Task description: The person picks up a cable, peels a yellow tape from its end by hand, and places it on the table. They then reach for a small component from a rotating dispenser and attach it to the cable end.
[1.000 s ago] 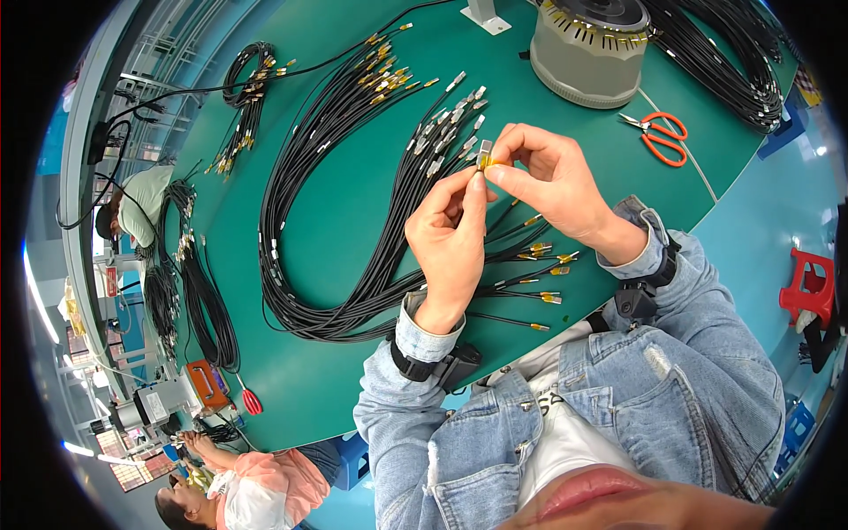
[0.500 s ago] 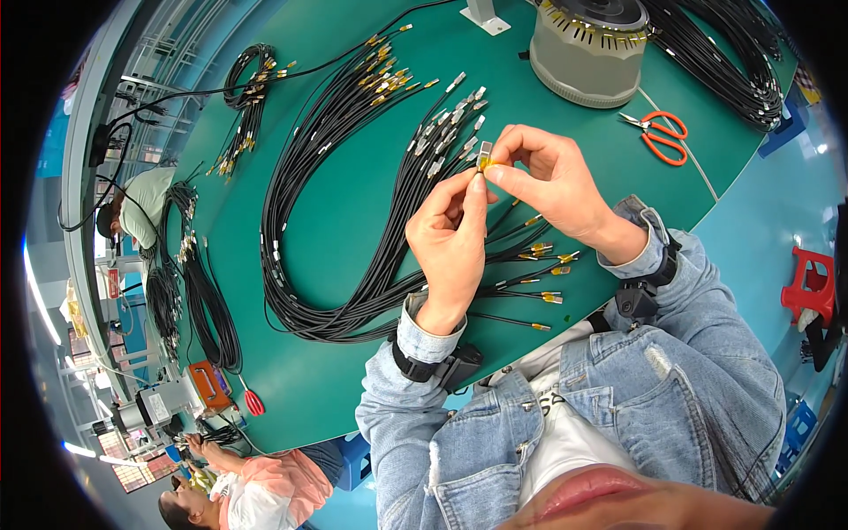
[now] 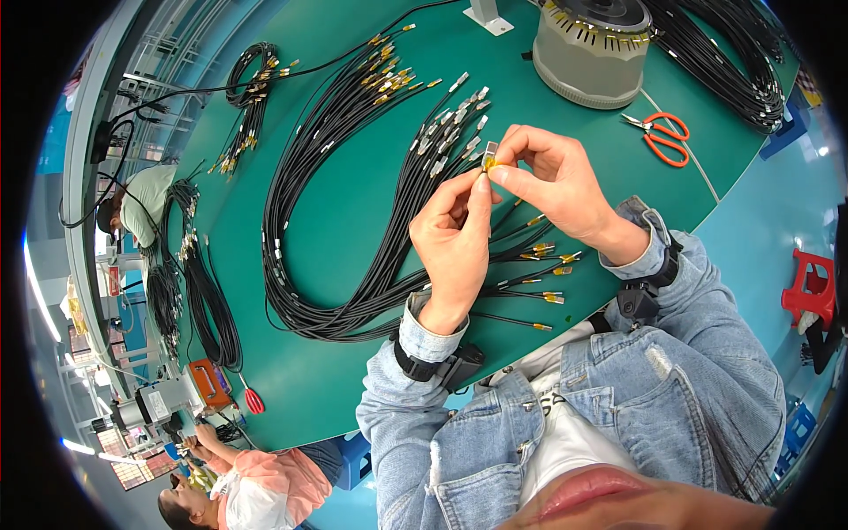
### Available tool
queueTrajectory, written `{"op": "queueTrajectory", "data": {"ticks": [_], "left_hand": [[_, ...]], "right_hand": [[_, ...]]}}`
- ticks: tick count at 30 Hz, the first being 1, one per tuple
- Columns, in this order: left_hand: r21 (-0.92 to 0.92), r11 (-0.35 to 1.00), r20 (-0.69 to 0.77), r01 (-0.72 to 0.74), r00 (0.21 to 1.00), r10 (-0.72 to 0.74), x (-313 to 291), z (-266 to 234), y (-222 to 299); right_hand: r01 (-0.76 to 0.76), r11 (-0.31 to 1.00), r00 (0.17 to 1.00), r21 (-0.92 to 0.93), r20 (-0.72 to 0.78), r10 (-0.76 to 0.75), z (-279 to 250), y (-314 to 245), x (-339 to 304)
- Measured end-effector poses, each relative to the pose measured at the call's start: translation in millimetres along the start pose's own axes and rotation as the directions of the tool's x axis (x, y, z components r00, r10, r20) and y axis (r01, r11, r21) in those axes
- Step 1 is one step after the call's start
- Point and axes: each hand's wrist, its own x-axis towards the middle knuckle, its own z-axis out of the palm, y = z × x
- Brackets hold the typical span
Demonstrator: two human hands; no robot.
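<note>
In front of me, a silver cable connector (image 3: pixel 490 148) with a strip of yellow tape at its base is pinched between the fingertips of both hands. My left hand (image 3: pixel 452 238) is closed on the cable end just below it. My right hand (image 3: pixel 549 181) has thumb and index finger pressed at the yellow tape. Fingers hide most of this cable. Beneath and to the left lies a large looped bundle of black cables (image 3: pixel 305 322). Silver connectors (image 3: pixel 442 132) fan out beside my hands, and several yellow-taped ends (image 3: pixel 552 272) lie right of my left wrist.
On the green table (image 3: pixel 353 238) stands a round grey device (image 3: pixel 587 71) with yellow tape pieces around its top. Orange-handled scissors (image 3: pixel 648 126) lie right of it. More black cables (image 3: pixel 724 71) are at the far right. A co-worker in pink (image 3: pixel 287 486) sits at the lower left.
My hands keep the same pinch on the connector, and the view has shifted only slightly. At the lower left, the co-worker's hands have moved a little.
</note>
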Motion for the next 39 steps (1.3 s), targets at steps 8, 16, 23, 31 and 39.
{"op": "queueTrajectory", "data": {"ticks": [8, 16, 23, 31, 39], "left_hand": [[-0.068, 0.993, 0.014, 0.098, 0.995, -0.097, -1.0, -3.0, 6.9], [-0.094, 0.991, 0.001, 0.091, 0.996, -0.091, -0.2, -0.4, 5.5], [-0.114, 0.989, 0.006, 0.099, 0.995, -0.099, 0.4, -1.3, 5.2], [-0.161, 0.981, -0.015, 0.104, 0.994, -0.108, -1.1, -1.2, 3.6], [-0.138, 0.986, -0.029, 0.090, 0.995, -0.095, -0.6, -0.3, 4.4]], "right_hand": [[-0.035, 0.999, 0.999, -0.037, -0.009, 0.035, -1.3, -0.2, 0.5], [-0.042, 0.999, 0.999, -0.015, -0.006, 0.042, -2.5, 1.5, -0.2], [-0.065, 0.998, 0.998, -0.018, -0.009, 0.064, -1.7, 0.8, -0.4], [-0.128, 0.991, 0.991, -0.042, -0.034, 0.127, 0.6, 1.4, 0.0], [-0.089, 0.995, 0.996, 0.036, 0.025, 0.088, 0.3, 0.3, -1.6]]}}
